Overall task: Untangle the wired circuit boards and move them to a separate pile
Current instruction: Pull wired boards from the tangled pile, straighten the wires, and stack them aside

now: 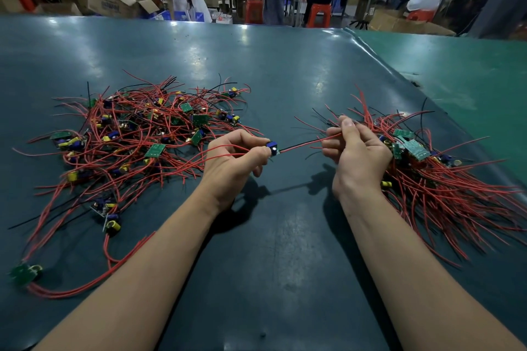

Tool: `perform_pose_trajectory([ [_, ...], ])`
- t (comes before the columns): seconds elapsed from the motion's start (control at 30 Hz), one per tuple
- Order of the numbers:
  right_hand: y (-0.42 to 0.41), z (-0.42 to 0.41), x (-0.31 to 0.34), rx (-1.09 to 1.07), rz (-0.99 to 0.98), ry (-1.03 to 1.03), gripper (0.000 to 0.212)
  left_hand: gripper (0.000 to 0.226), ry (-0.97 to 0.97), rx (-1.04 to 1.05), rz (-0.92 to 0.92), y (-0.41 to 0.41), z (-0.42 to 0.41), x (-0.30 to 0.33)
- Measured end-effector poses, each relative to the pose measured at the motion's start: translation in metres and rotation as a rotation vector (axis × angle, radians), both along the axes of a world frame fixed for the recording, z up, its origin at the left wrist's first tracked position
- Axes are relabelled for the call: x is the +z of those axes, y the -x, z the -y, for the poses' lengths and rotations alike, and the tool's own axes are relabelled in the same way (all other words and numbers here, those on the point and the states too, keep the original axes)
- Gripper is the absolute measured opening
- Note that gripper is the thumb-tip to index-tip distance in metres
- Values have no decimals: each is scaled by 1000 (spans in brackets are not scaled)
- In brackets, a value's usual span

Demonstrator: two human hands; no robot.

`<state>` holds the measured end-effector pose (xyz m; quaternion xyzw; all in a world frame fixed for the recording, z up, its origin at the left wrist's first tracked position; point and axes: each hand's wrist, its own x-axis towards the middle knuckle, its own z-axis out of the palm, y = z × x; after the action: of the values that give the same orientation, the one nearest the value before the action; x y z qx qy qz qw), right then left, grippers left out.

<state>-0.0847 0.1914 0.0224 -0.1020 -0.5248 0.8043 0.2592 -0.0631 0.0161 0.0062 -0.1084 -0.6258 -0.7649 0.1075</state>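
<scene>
Your left hand (239, 151) pinches a small circuit board (273, 147) by its blue component, fingers curled round it and its red leads, while your right hand (356, 148) is curled round the board's red and black wires (302, 144), which run taut between the two hands just above the counter (271, 65). The tangled pile (137, 134) lies to your left and the sorted pile (433, 174) sits right under and behind your right hand. The main risk, as I judge it, is the red leads trailing back from your left hand toward the tangle: if they are hooked under another board's wires (it is hard to tell from here), a firm pull could drag several boards across the gap and undo your sorting, or strain the solder joints where the wires meet the board. A second risk is your right wrist brushing the sorted pile, since it rests against those wires, and sweeping them toward the counter's right side, where the dark mat ends against a green surface (470, 74). You have good open room in the middle strip between the piles and toward the near edge between your forearms; the far half of the counter is bare too, so lift and move through the centre rather than low over either pile.
</scene>
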Motion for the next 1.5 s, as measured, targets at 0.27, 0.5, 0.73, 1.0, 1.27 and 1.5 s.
perform_pose_trajectory([
  [0.27, -14, 20, -2, 544, 227, -63, 23, 14, 50, 31, -6, 0, -1, -2],
  [0.5, -11, 14, -1, 367, 102, -135, 19, 7, 44, 52, -2, 0, 0, -1],
  [0.73, -3, -1, 2, 81, 74, 9, 26, 9, -306, 61, 22, 1, 3, 7],
  [1.0, -4, 5, -4, 56, 121, -229, 22, 17, -440, 200, 126, 1, 6, 20],
  [1.27, -17, 14, 1, 504, 169, -252, 32, 29, -221, -17, 265, -10, -1, 25],
  [1.5, -22, 21, -1, 712, 202, -230, 22, 33, 103, -179, 231, -17, -10, 14],
])
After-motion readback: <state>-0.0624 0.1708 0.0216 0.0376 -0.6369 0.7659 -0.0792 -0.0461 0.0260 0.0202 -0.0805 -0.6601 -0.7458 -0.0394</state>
